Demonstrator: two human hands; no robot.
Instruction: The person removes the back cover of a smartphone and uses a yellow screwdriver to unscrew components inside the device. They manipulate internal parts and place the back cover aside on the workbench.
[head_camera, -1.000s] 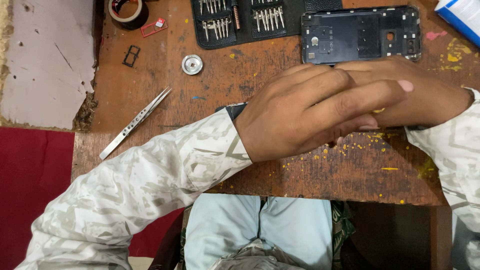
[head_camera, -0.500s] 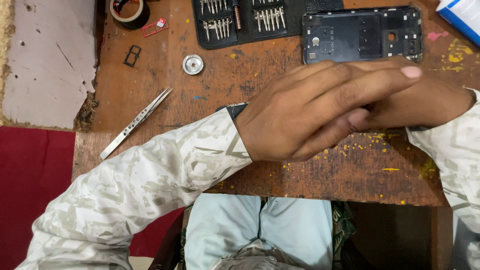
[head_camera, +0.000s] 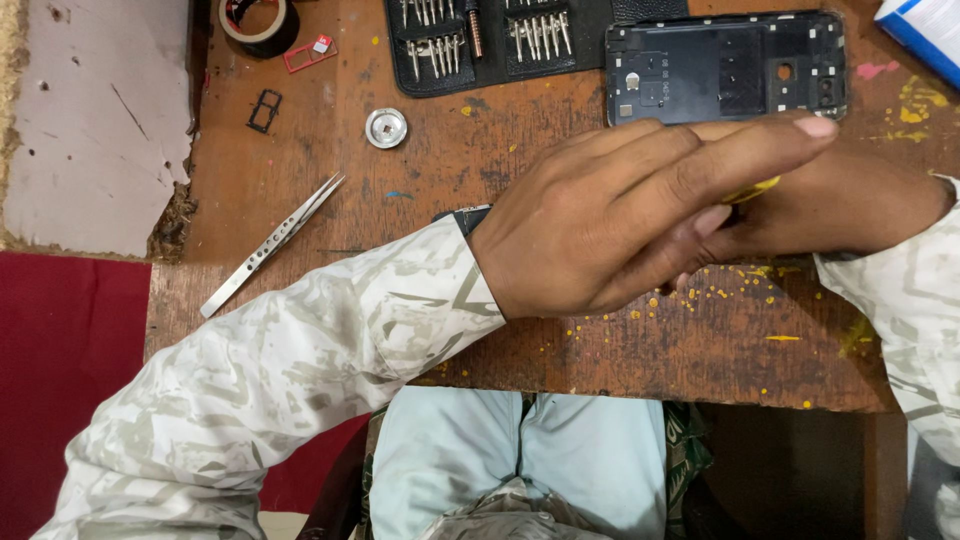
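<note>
My left hand (head_camera: 620, 215) lies across my right hand (head_camera: 860, 205) over the wooden table (head_camera: 420, 200). Its fingers are stretched out flat toward the right and its thumb presses on the right hand. Most of my right hand is hidden beneath it. A small yellow sliver (head_camera: 750, 189) peeks out between the two hands; I cannot tell which hand holds it. Just beyond the fingertips lies a dark phone frame (head_camera: 725, 65) with its inner side up.
Metal tweezers (head_camera: 272, 243) lie at the left. A round metal disc (head_camera: 386, 127), a black card tray (head_camera: 264, 110), a tape roll (head_camera: 258, 20) and a black case of screwdriver bits (head_camera: 490, 40) sit at the back. A blue-white box (head_camera: 925, 25) is far right.
My left fingers have straightened and lifted from curled over the right hand to stretched out flat. The yellow sliver now shows between the hands.
</note>
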